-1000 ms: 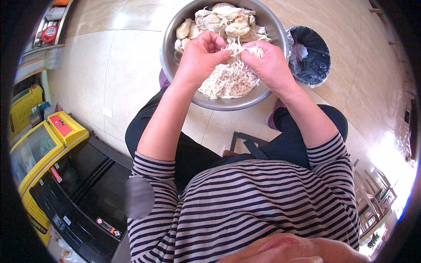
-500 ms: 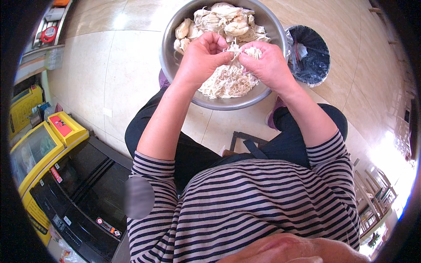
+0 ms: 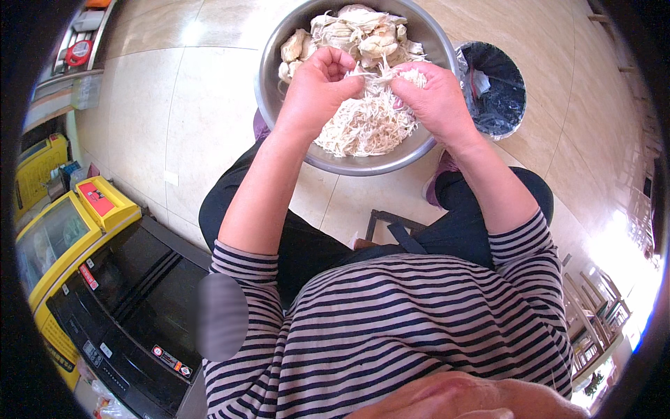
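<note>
A wide metal basin (image 3: 377, 170) sits in front of me between my feet. Pale chunks of cooked chicken (image 3: 356, 28) fill its far side, and a heap of shredded chicken (image 3: 366, 133) lies in the near side. Above the heap, my left hand (image 3: 313, 94) pinches one end of a chicken strip (image 3: 379, 75) between thumb and curled fingers. The other end is in the closed fingers of my right hand (image 3: 438, 103), which also has loose shreds showing at its fingertips. Parts of both pinches are hidden by the fingers.
Just right of the basin stands a bin (image 3: 497, 91) with a dark plastic liner. A black appliance (image 3: 132, 293) and a yellow glass-topped cabinet (image 3: 56, 237) are at my left. Wooden chairs (image 3: 590, 321) stand at far right. Pale tiles (image 3: 139, 119) cover the floor.
My hands have drawn slightly apart, the right one shifting a little to the right. The chicken strip between them is now stretched across a wider gap.
</note>
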Demonstrator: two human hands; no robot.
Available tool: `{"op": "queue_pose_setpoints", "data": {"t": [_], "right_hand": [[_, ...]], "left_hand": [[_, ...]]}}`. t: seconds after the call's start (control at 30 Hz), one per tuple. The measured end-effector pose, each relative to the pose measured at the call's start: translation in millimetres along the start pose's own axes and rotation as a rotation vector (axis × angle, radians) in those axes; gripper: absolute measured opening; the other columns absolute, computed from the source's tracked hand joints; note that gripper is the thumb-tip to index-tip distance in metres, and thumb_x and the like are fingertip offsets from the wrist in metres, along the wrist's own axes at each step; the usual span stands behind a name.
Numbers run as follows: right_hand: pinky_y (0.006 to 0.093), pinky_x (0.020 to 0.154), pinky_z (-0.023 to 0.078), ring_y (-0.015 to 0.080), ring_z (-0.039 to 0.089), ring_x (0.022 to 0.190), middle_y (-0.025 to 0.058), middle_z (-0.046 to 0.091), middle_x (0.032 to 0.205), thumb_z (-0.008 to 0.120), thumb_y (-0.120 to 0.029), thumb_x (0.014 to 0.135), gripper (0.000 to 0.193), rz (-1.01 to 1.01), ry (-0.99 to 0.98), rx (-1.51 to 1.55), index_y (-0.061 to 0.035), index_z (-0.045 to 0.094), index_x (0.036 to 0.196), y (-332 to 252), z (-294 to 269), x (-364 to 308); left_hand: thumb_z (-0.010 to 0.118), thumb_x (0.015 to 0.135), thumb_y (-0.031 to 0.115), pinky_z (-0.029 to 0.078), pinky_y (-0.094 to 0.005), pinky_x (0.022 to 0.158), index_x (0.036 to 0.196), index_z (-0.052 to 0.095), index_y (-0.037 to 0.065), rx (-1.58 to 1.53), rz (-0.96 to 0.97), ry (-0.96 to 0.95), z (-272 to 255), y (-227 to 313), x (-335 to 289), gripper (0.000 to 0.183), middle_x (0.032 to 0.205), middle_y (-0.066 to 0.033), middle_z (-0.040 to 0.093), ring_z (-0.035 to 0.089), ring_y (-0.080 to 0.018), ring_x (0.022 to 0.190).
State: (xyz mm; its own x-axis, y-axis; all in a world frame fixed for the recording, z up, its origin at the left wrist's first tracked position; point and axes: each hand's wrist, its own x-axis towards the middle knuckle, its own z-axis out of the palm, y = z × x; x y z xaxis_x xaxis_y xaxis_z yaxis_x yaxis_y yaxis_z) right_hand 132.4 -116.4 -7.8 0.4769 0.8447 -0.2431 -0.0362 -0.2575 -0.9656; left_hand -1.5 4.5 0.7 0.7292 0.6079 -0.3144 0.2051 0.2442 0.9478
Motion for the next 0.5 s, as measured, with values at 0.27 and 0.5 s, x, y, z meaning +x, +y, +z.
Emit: {"op": "queue_pose_setpoints", "data": {"t": [0.27,0.5], "right_hand": [[0.0247,0.058,0.049,0.0109,0.062,0.062,0.0068,0.065,0.07,0.06,-0.018,0.077,0.023,0.016,0.007,-0.009,0.0022,0.065,0.088,2.3,1.5,-0.4],[0.0207,0.058,0.047,0.0082,0.059,0.066,0.0046,0.064,0.079,0.062,-0.013,0.082,0.02,0.063,-0.046,0.034,0.0028,0.063,0.095,-1.5,1.2,-0.9]], "left_hand": [[0.067,0.077,-0.001,0.05,-0.0224,0.062,0.091,0.05,0.0,-0.053,-0.022,-0.035,1.3,-1.1,0.4,0.022,0.081,-0.0054,0.059,0.059,-0.011,0.068],[0.063,0.08,0.001,0.05,-0.0242,0.068,0.094,0.051,0.002,-0.122,-0.033,-0.107,2.7,-4.0,0.1,0.019,0.08,-0.0047,0.061,0.061,-0.0123,0.071]]}}
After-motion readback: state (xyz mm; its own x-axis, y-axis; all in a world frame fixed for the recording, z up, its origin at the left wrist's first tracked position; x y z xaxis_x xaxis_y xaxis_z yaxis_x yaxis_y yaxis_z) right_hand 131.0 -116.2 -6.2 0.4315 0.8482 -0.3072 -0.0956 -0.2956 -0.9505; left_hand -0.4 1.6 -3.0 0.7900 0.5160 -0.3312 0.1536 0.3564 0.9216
